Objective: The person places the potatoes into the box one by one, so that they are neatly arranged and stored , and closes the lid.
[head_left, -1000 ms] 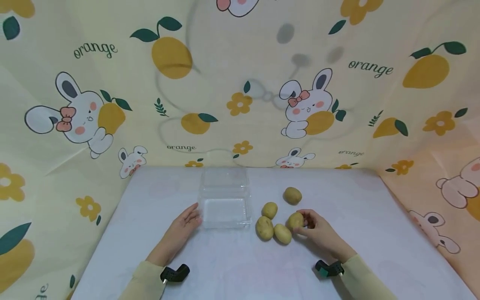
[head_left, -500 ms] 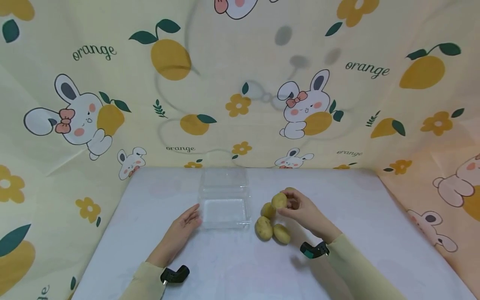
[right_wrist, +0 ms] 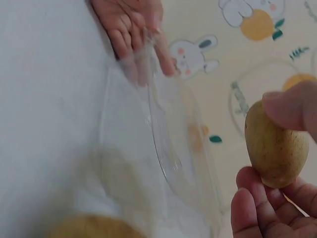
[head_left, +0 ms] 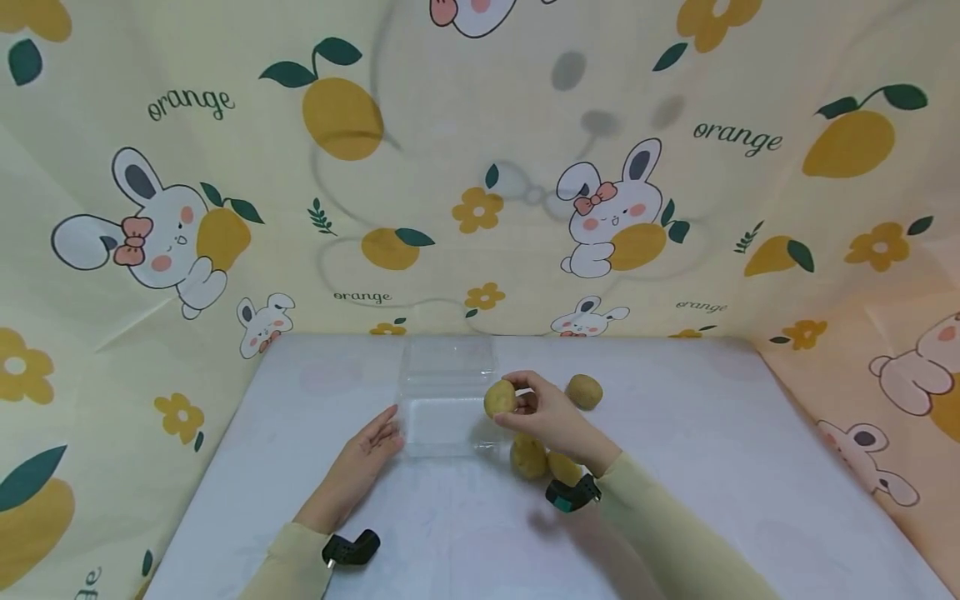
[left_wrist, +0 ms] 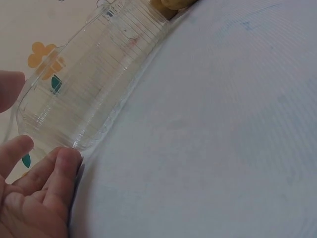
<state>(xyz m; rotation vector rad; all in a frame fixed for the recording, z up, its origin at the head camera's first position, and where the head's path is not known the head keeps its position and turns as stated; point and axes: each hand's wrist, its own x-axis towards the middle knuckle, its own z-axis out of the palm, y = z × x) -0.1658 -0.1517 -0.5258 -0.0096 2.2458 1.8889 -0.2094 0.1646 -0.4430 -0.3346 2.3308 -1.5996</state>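
Note:
My right hand (head_left: 546,414) pinches a small potato (head_left: 499,400) between thumb and fingers, held over the right edge of a clear plastic clamshell box (head_left: 442,427). In the right wrist view the held potato (right_wrist: 275,144) shows whole, thumb on one side and fingers on the other. The box lies with its lid (head_left: 448,360) folded back, away from me. My left hand (head_left: 365,450) stays at the box's left side, fingers extended, fingertips at its wall, as the left wrist view also shows.
Below my right hand lie two potatoes, a spotted one (head_left: 529,457) and another (head_left: 562,468) partly covered by the wrist camera. A further potato (head_left: 584,392) sits behind the hand on the white table (head_left: 450,533). A printed cloth (head_left: 420,167) rises behind the table.
My right hand has picked up the potato from the right of the group and carried it left, up to the box. My left hand has stayed in place.

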